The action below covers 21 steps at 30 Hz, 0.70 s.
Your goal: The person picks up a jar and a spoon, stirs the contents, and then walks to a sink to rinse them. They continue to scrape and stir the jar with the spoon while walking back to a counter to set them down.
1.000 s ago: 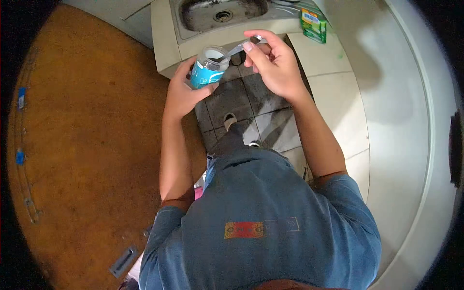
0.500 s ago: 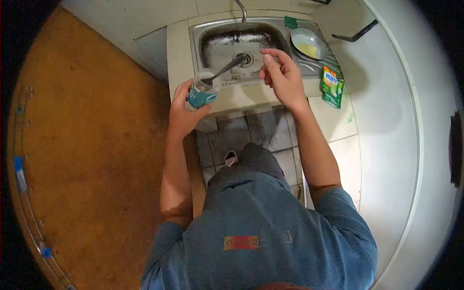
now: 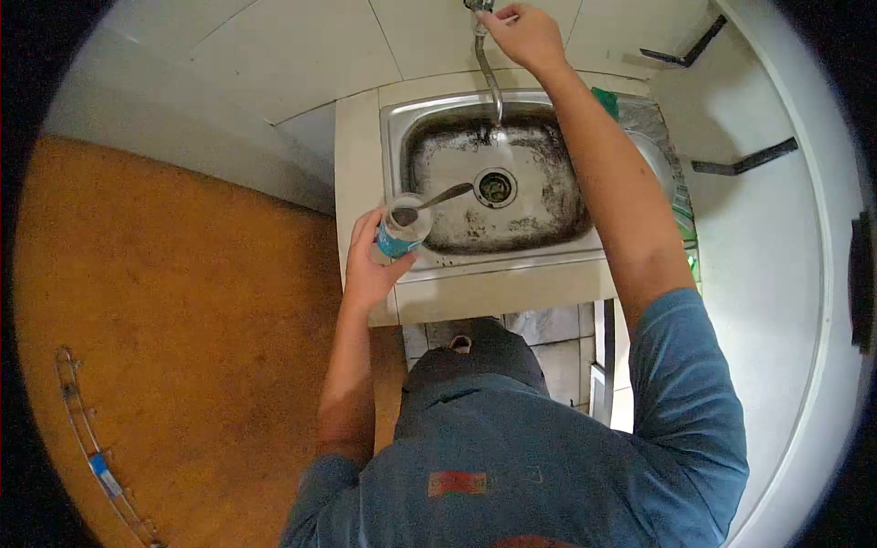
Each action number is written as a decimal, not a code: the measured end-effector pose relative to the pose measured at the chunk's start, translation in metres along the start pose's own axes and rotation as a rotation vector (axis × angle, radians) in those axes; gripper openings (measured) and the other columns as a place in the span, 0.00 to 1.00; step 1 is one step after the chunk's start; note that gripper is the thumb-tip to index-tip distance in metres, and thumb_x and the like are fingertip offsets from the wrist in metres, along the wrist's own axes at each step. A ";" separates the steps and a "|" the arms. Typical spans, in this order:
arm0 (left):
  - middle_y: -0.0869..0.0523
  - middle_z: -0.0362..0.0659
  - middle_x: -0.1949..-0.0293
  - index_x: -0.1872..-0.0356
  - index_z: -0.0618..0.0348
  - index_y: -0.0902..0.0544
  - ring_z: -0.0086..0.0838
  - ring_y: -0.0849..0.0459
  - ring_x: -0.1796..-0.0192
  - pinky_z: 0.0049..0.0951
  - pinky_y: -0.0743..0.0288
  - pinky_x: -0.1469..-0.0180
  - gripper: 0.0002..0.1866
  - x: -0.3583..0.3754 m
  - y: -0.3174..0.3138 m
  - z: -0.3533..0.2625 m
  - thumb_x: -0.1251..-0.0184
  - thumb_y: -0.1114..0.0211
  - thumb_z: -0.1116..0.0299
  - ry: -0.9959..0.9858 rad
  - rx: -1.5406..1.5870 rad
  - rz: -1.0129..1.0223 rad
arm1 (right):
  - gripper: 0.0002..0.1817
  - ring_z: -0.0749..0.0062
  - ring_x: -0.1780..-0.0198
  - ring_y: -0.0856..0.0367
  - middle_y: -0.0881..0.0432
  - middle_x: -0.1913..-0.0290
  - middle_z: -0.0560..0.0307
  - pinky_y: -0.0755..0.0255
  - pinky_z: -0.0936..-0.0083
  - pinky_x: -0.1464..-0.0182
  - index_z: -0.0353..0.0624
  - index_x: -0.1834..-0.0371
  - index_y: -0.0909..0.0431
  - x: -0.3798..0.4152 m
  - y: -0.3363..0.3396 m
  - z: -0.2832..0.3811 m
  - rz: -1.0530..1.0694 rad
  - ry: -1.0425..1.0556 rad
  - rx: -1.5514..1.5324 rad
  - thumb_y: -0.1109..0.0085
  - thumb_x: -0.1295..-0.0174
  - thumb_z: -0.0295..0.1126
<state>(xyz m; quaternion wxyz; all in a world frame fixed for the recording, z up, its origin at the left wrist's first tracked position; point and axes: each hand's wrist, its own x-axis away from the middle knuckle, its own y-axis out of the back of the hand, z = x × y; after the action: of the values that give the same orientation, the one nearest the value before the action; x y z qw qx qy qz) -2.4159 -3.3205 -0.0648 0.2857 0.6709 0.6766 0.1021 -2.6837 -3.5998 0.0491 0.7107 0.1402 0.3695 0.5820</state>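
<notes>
My left hand [image 3: 370, 269] is wrapped round a clear jar [image 3: 396, 244] with a teal label, held at the sink's front left corner. A metal spoon [image 3: 448, 194] leans in the jar, its handle sticking out over the basin. High at the wall, my right hand [image 3: 525, 35] has its thumb and fingers closed at the tap handle [image 3: 479, 5]. From there the curved tap spout [image 3: 491, 78] runs down to the back of the basin. Below it lies the stained steel sink [image 3: 457, 260] with an open drain [image 3: 495, 188].
Behind my right forearm, a white dish [image 3: 650, 146] and a green packet [image 3: 692, 265] are partly hidden on the drainboard. A green piece [image 3: 605, 102] lies at the back. Black brackets [image 3: 744, 157] jut from the right wall. Orange-brown floor [image 3: 201, 365] spreads to the left.
My right hand has risen from above the sink's front right to the tap at the wall. The view has tilted up. My left hand still holds the jar and spoon.
</notes>
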 end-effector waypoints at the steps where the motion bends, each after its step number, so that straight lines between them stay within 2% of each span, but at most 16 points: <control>1: 0.27 0.49 0.37 0.34 0.66 0.29 0.38 0.26 0.36 0.34 0.33 0.34 0.41 -0.014 0.001 0.007 0.53 0.21 0.76 0.045 0.016 0.021 | 0.22 0.52 0.53 0.13 0.13 0.58 0.39 0.21 0.62 0.47 0.40 0.54 0.15 -0.018 -0.012 -0.002 0.009 -0.014 0.016 0.34 0.40 0.47; 6: 0.27 0.50 0.39 0.35 0.68 0.29 0.39 0.25 0.36 0.34 0.33 0.34 0.41 -0.030 -0.001 0.016 0.53 0.21 0.74 0.119 0.038 0.003 | 0.23 0.53 0.57 0.13 0.13 0.61 0.43 0.21 0.63 0.51 0.36 0.57 0.15 -0.052 -0.030 -0.026 -0.056 0.015 0.114 0.32 0.42 0.47; 10: 0.26 0.51 0.39 0.35 0.68 0.29 0.39 0.25 0.36 0.34 0.32 0.33 0.41 -0.034 -0.012 0.032 0.54 0.20 0.72 0.158 0.017 -0.010 | 0.22 0.55 0.59 0.14 0.13 0.62 0.44 0.21 0.64 0.53 0.36 0.58 0.15 -0.045 -0.022 -0.040 0.020 0.050 0.017 0.33 0.42 0.47; 16: 0.26 0.52 0.38 0.36 0.68 0.28 0.42 0.24 0.36 0.36 0.31 0.33 0.41 -0.056 -0.015 0.039 0.55 0.20 0.72 0.183 0.040 0.044 | 0.22 0.58 0.61 0.14 0.13 0.63 0.44 0.22 0.65 0.56 0.36 0.58 0.15 -0.048 -0.017 -0.027 0.107 -0.134 0.062 0.34 0.43 0.47; 18: 0.26 0.52 0.38 0.36 0.68 0.28 0.42 0.24 0.36 0.36 0.30 0.34 0.41 -0.061 -0.016 0.045 0.56 0.20 0.72 0.161 0.028 0.032 | 0.21 0.58 0.62 0.14 0.13 0.62 0.45 0.22 0.65 0.57 0.36 0.58 0.15 -0.053 -0.023 -0.047 0.008 -0.035 0.091 0.33 0.42 0.45; 21: 0.25 0.53 0.39 0.36 0.67 0.27 0.44 0.24 0.36 0.37 0.30 0.34 0.41 -0.069 -0.014 0.054 0.56 0.20 0.72 0.136 0.003 0.084 | 0.17 0.56 0.63 0.14 0.12 0.63 0.45 0.22 0.65 0.57 0.37 0.57 0.14 -0.063 -0.023 -0.068 -0.080 -0.015 0.116 0.34 0.39 0.41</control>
<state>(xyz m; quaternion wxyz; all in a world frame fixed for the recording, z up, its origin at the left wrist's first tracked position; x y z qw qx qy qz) -2.4040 -3.4014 -0.0993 0.2333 0.6907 0.6659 0.1584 -2.7170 -3.6809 0.0113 0.7267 0.1707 0.4029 0.5296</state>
